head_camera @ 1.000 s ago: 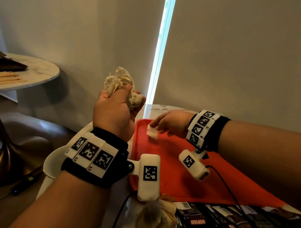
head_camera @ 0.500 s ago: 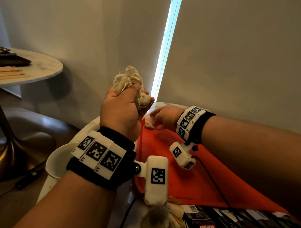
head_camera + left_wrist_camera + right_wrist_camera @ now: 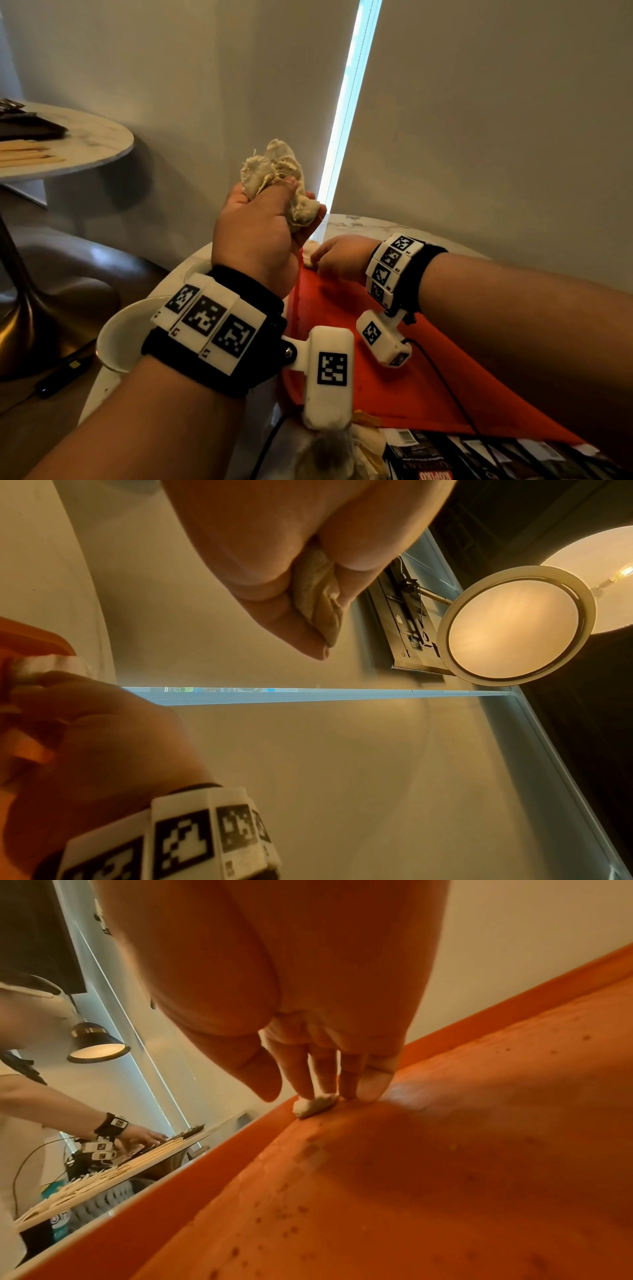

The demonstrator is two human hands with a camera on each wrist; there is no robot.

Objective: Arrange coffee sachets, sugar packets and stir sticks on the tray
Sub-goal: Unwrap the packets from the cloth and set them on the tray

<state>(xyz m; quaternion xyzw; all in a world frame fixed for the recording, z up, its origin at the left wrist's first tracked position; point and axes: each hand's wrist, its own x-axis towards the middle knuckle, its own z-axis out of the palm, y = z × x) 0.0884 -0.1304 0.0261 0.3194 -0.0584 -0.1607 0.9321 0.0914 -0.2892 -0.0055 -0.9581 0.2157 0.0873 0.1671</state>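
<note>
My left hand is raised above the table and grips a crumpled cream cloth; the left wrist view shows the cloth squeezed between curled fingers. My right hand reaches over the red tray to its far left corner. There its straight fingertips press a small white wad against the tray floor, thumb held apart. Dark coffee sachets lie in a row in front of the tray.
A white bowl sits on the table left of the tray. Crumpled cream paper lies at the near edge. A second round table at left carries wooden stir sticks; another person's hand works there.
My right hand has slid the white wad across the tray towards its far left corner. My left hand has stayed raised with the cloth.
</note>
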